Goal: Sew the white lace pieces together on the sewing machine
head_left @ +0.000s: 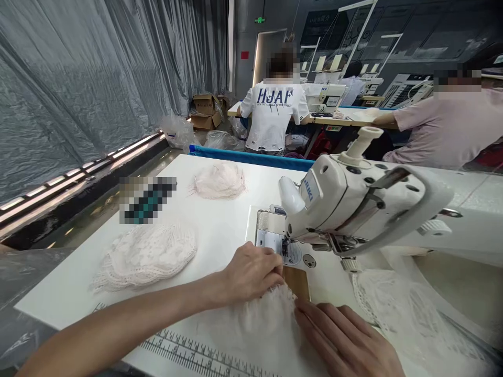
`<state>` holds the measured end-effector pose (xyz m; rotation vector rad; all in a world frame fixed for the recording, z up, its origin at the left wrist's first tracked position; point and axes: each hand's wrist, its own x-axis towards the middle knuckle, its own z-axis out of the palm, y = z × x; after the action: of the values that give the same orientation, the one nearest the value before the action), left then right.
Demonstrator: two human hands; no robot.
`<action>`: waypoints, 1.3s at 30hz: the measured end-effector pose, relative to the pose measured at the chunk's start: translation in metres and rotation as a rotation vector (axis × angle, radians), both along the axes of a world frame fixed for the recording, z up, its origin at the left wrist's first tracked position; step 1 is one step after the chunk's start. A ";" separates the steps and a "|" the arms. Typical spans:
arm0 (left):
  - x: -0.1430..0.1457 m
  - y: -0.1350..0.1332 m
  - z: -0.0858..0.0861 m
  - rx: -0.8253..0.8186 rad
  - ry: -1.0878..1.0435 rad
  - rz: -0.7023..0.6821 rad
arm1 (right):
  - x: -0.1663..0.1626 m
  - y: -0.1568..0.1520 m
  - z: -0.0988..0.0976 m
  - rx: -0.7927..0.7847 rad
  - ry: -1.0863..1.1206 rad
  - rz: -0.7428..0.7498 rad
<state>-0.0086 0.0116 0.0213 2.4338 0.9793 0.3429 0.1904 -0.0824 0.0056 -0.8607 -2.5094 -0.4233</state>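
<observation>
At the near edge of the white table [220,230] lies a printed ruler scale [184,353], running from near left to right. Just above it the right hand [346,337] lies flat, fingers stretched out and pointing left, pressing on a piece of white lace fabric [263,319] – it grips nothing. The left hand [251,272] is half curled on the far edge of the same fabric, its fingertips pinching it close to the needle; the fabric's long axis seems to run from near toward the needle, but its edges are blurred. Right of the hands, more lace [396,303] hangs off, cut by the frame. The sewing machine [353,204] hides its own needle area in part. Farther left are a lace pile [147,256] and a feathery pale piece [220,180]. Far behind, a person in a white shirt [273,112] sits with the back turned; open cardboard boxes [206,112] stand beside the curtain – their contents cannot be seen.
</observation>
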 end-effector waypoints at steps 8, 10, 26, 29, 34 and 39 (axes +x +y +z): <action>0.008 0.003 -0.006 0.038 0.048 0.026 | -0.006 -0.002 -0.018 0.063 0.079 -0.054; 0.008 0.004 -0.009 0.050 0.030 0.020 | -0.006 -0.003 -0.016 0.041 0.024 -0.077; 0.008 0.003 -0.014 0.063 0.001 0.016 | -0.005 -0.004 -0.018 -0.044 0.095 -0.079; 0.007 0.002 -0.013 0.032 -0.011 0.001 | -0.005 -0.004 -0.018 -0.075 0.097 -0.068; 0.005 0.001 -0.008 -0.002 -0.009 -0.018 | -0.004 -0.002 -0.015 -0.091 0.101 -0.055; 0.006 -0.001 -0.005 -0.019 0.010 -0.009 | -0.001 0.000 -0.005 -0.141 0.108 -0.010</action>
<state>-0.0026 0.0109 0.0160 2.4244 0.9716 0.3179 0.1894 -0.0827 0.0006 -0.9239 -2.4587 -0.1987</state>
